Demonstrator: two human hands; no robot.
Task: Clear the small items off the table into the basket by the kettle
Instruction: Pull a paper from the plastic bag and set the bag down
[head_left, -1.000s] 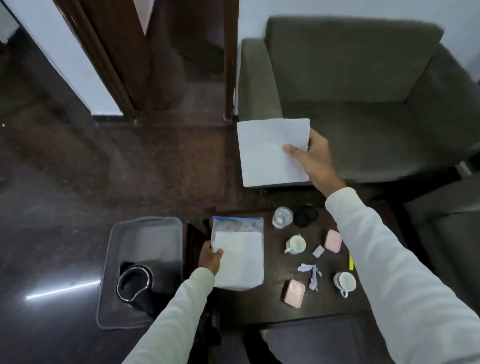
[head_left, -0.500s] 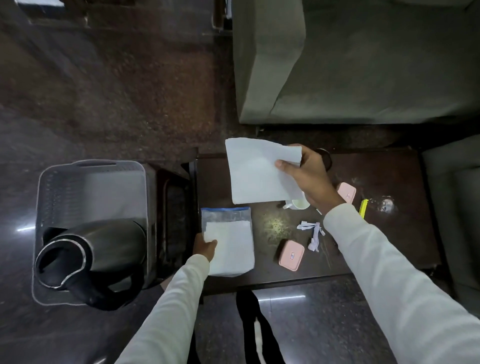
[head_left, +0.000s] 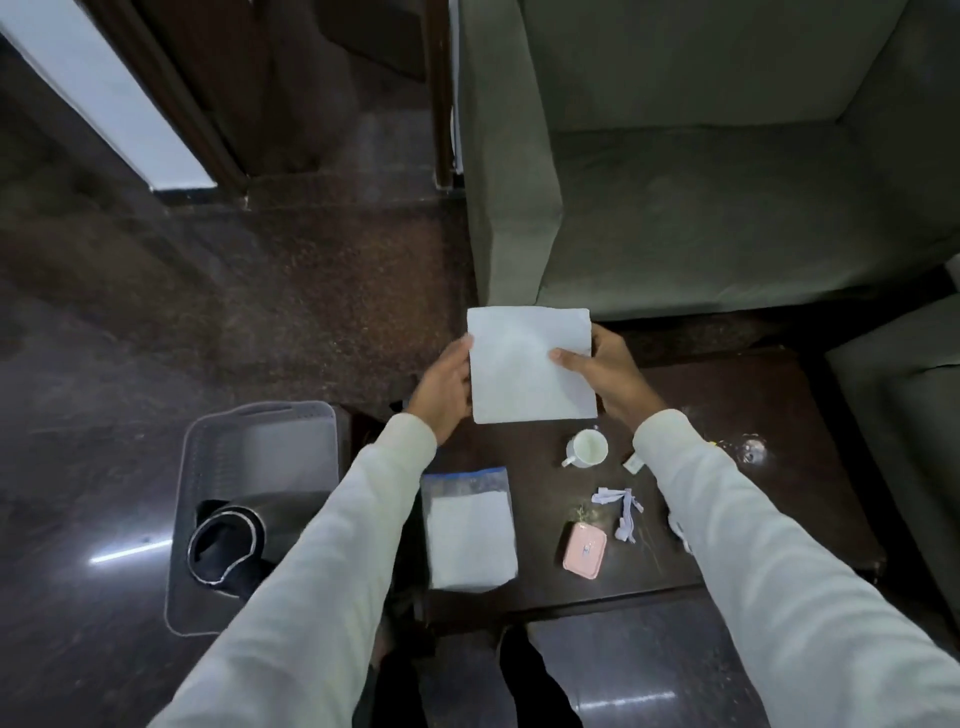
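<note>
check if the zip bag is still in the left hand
No: the zip bag lies flat on the table, while the left hand and right hand both hold the white sheet.

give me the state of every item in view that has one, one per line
white sheet: held up flat above the table, both hands on it
left hand: grip on the sheet's left edge
right hand: grip on its right edge
zip bag: lying flat, white contents inside
cup: upright, looks empty
pink case: closed
kettle: in the basket, lid open
</note>
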